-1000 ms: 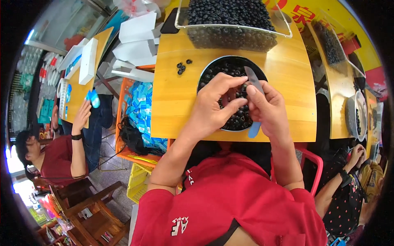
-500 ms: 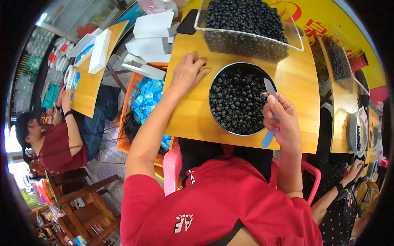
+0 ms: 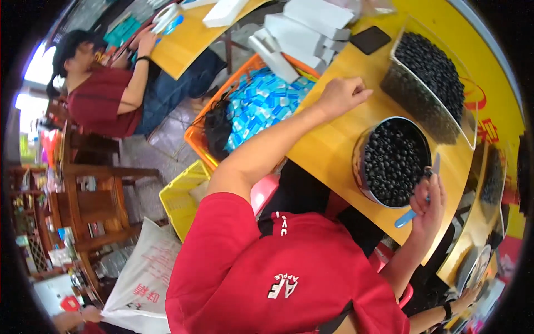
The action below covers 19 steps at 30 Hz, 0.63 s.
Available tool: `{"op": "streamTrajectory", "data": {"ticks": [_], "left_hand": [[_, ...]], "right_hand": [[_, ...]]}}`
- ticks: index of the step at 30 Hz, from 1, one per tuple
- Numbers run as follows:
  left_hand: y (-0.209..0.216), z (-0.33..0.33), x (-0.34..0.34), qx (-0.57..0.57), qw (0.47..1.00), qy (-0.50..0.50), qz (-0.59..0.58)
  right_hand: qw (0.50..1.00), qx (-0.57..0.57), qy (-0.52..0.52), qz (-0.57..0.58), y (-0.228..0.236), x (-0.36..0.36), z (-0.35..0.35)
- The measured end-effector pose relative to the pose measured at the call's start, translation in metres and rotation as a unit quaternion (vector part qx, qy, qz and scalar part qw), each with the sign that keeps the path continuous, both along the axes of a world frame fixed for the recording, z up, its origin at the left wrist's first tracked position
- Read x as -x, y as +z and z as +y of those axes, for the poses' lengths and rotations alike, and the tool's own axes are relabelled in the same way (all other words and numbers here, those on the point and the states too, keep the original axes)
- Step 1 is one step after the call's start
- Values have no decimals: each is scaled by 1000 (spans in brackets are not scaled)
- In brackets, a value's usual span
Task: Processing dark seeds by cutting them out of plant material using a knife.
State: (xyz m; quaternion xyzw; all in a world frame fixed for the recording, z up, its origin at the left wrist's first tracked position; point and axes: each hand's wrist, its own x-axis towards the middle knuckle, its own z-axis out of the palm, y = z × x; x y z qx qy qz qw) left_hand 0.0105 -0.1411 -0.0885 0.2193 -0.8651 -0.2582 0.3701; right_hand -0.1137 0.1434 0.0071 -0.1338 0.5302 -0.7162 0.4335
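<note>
My right hand point(image 3: 430, 207) is closed around a small knife with a blue handle point(image 3: 405, 219), its blade pointing away from me. A small dark round piece point(image 3: 427, 172) shows at my fingertips beside the blade. This hand is over the near right rim of a round tub point(image 3: 359, 170), which is filled with glossy black round pieces point(image 3: 392, 158) resembling berries or beads. My left hand point(image 3: 342, 99) rests over the wooden table point(image 3: 328, 150) to the left of the tub, fingers curled; whether anything small is in them is hidden.
A clear plastic bin point(image 3: 414, 106) of the same black pieces stands behind the tub. A phone point(image 3: 370, 40) lies near white boxes point(image 3: 295, 36). Left are an orange crate point(image 3: 194, 131) of blue packets, a yellow crate point(image 3: 177, 203), a white sack point(image 3: 139, 273) and a seated person point(image 3: 105, 100).
My view has turned to the left, so the table appears tilted and shifted right. The knife stays in my right hand at the tub's rim; my left hand is more curled.
</note>
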Motion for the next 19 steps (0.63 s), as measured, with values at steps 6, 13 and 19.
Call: {"op": "streamTrajectory", "data": {"ticks": [6,13,19], "left_hand": [[29,8,-137,-529,810,-42,249],[-45,42,-378,-577,744,203,271],[-128,116,-524,-550,598,543,210]], "right_hand": [[994,74,51,-60,-2,20,3],[966,170,125,-151,-13,30,-6],[966,159,150,-136,-12,22,-16]]}}
